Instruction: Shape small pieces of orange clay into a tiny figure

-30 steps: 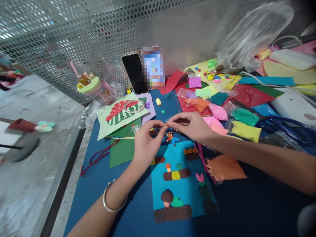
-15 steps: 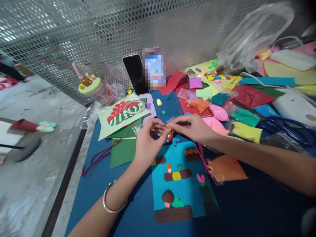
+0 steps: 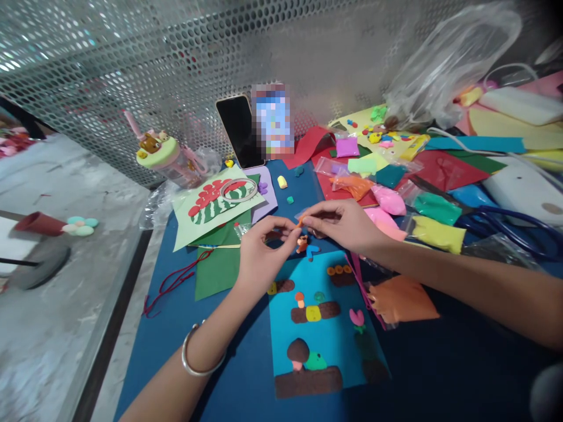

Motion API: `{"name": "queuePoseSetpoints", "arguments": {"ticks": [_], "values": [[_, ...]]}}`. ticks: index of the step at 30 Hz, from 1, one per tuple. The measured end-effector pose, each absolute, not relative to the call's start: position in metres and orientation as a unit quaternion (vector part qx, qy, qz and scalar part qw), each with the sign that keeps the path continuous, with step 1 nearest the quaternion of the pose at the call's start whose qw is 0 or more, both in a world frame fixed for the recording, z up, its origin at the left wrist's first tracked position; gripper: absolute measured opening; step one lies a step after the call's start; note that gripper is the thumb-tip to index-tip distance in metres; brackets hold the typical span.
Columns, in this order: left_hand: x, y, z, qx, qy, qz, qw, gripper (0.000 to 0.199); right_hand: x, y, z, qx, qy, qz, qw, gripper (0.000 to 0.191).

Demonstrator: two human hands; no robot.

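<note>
Between the fingertips of both hands is a small piece of orange modelling clay (image 3: 301, 220). My left hand (image 3: 269, 243), with a silver bangle on its wrist, pinches it from the left. From the right, my right hand (image 3: 334, 220) pinches the same piece with thumb and fingers. Just below the fingertips lies a small clay figure (image 3: 302, 244) in orange and brown, beside a bent blue clay piece (image 3: 313, 252). Nearer me is a bright blue sheet (image 3: 285, 337) carrying clay shapes: brown blocks, a mushroom (image 3: 298, 351), a green mound (image 3: 316, 360) and a pink tulip (image 3: 356, 317).
An orange clay bag (image 3: 404, 299) lies right of the sheet. Several coloured clay packets (image 3: 437, 208) and papers crowd the right back. A phone (image 3: 241, 132) leans on the perforated metal panel. At left are a watermelon picture (image 3: 211, 214), a lidded cup (image 3: 171, 161) and a red cord (image 3: 176, 281).
The orange clay between my fingertips now looks longer and thinner. Both hands stay close together in nearly the same place, and the whole view has shifted slightly.
</note>
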State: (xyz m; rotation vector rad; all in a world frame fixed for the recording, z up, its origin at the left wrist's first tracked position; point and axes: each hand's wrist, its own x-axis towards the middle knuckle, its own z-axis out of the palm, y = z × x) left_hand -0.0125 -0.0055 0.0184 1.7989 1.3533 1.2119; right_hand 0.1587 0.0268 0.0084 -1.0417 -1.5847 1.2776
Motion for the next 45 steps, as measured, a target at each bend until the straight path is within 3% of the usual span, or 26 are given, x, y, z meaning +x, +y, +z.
{"name": "queuePoseSetpoints", "arguments": {"ticks": [3, 7, 15, 19, 21, 25, 28, 34, 40, 45], "values": [[-0.012, -0.005, 0.018, 0.666, 0.484, 0.46, 0.333, 0.009, 0.159, 0.028, 0.007, -0.419, -0.609, 0.525, 0.422, 0.019], [-0.011, -0.006, 0.017, 0.674, 0.486, 0.461, 0.312, 0.016, 0.158, 0.026, 0.002, -0.398, -0.585, 0.569, 0.42, 0.021], [-0.014, -0.009, 0.024, 0.755, 0.441, 0.483, 0.046, 0.006, 0.15, 0.021, 0.004, -0.314, -0.445, 0.707, 0.451, 0.022], [0.012, -0.026, 0.028, 0.843, 0.336, 0.42, -0.022, 0.014, 0.149, 0.022, 0.025, -0.268, -0.37, 0.763, 0.458, 0.048], [0.028, -0.037, 0.029, 0.862, 0.33, 0.385, -0.008, 0.021, 0.152, 0.022, 0.037, -0.269, -0.398, 0.749, 0.456, 0.059], [0.046, -0.047, 0.029, 0.894, 0.308, 0.321, 0.05, 0.076, 0.157, 0.017, 0.049, -0.274, -0.427, 0.697, 0.508, 0.059], [0.046, -0.047, 0.029, 0.893, 0.336, 0.292, 0.063, 0.096, 0.153, 0.011, 0.047, -0.263, -0.385, 0.744, 0.478, 0.059], [0.041, -0.057, 0.027, 0.89, 0.316, 0.321, 0.066, 0.093, 0.158, 0.014, 0.047, -0.31, -0.446, 0.672, 0.504, 0.063], [0.039, -0.055, 0.024, 0.902, 0.255, 0.34, 0.077, 0.085, 0.151, 0.004, 0.052, -0.26, -0.325, 0.744, 0.523, 0.052], [0.039, -0.056, 0.023, 0.89, 0.328, 0.307, 0.075, 0.091, 0.152, 0.0, 0.053, -0.26, -0.337, 0.736, 0.527, 0.049]]}}
